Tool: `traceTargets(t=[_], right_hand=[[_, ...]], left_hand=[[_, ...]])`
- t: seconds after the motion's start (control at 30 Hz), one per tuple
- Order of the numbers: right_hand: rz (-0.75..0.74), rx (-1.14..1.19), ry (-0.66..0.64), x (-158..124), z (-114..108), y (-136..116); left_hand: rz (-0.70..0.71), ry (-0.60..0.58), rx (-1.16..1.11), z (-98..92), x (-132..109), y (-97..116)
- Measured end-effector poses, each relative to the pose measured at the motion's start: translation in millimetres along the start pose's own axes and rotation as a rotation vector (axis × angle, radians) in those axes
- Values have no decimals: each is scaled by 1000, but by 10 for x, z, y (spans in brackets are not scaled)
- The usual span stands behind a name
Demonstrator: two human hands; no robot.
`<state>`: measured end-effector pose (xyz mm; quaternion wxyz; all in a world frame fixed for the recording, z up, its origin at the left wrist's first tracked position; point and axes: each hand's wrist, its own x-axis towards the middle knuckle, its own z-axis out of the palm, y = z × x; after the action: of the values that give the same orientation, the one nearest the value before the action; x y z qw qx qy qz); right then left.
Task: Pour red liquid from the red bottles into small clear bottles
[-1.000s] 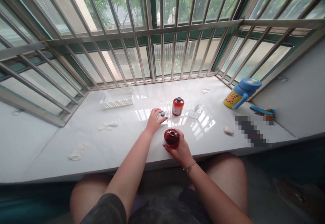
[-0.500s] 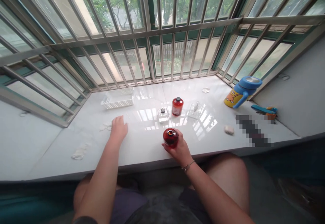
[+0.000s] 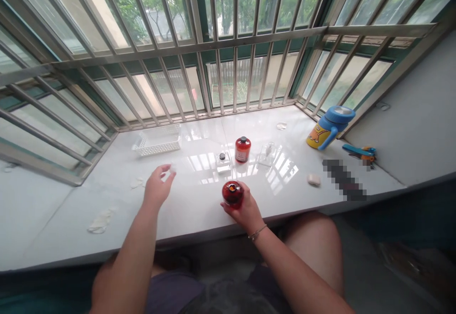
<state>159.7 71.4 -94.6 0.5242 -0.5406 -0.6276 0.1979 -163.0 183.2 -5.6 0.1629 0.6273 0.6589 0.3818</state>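
My right hand (image 3: 246, 213) is wrapped round an uncapped dark red bottle (image 3: 231, 198), which stands upright close to the counter's front edge. Its round mouth faces up towards me. To the left, my left hand (image 3: 157, 184) pinches a small whitish translucent piece (image 3: 173, 167) between thumb and fingers, just above the counter; its exact kind is too blurred to tell. Beyond the held bottle stands a second red bottle (image 3: 242, 151) with a black cap and a pale label. Beside that one is a small clear glass bottle (image 3: 223, 162) with a dark top.
A white plastic basket (image 3: 158, 146) sits at the back left. Crumpled white scraps (image 3: 101, 221) lie at left. Right of the bottles are a clear glass item (image 3: 266, 154), a pale block (image 3: 314, 180), a blue-yellow flask (image 3: 329, 128) and a blue-orange tool (image 3: 359, 152). Metal bars (image 3: 228, 43) close the back.
My left hand has lifted off the counter, now with the small whitish piece between its fingers. My right hand keeps its hold on the red bottle. The view has shifted slightly.
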Motion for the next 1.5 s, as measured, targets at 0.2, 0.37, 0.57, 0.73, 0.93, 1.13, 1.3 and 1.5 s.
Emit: traceTargets(t=[0.2, 0.37, 0.57, 0.73, 0.93, 1.13, 1.3, 1.5], right_hand=[[12, -4, -8, -4, -25, 6], [16, 18, -16, 1, -31, -8], [14, 37, -17, 10, -37, -28], [9, 35, -14, 8, -38, -32], [5, 47, -18, 3, -31, -2], [-13, 49, 0, 6, -30, -10], [-20, 47, -2, -4, -27, -1], [33, 74, -74, 22, -62, -2]], left_hand=[[54, -166, -768, 270, -761, 1320], [69, -260, -855, 402, -1005, 1650], [31, -344, -849, 586, -1047, 1602], [34, -272, -881, 533, -1116, 1682], [81, -306, -852, 492, -1161, 1713], [188, -375, -542, 662, -1143, 1578], [199, -385, -437, 809, -1138, 1500], [56, -435, -475, 1083, -1158, 1486]])
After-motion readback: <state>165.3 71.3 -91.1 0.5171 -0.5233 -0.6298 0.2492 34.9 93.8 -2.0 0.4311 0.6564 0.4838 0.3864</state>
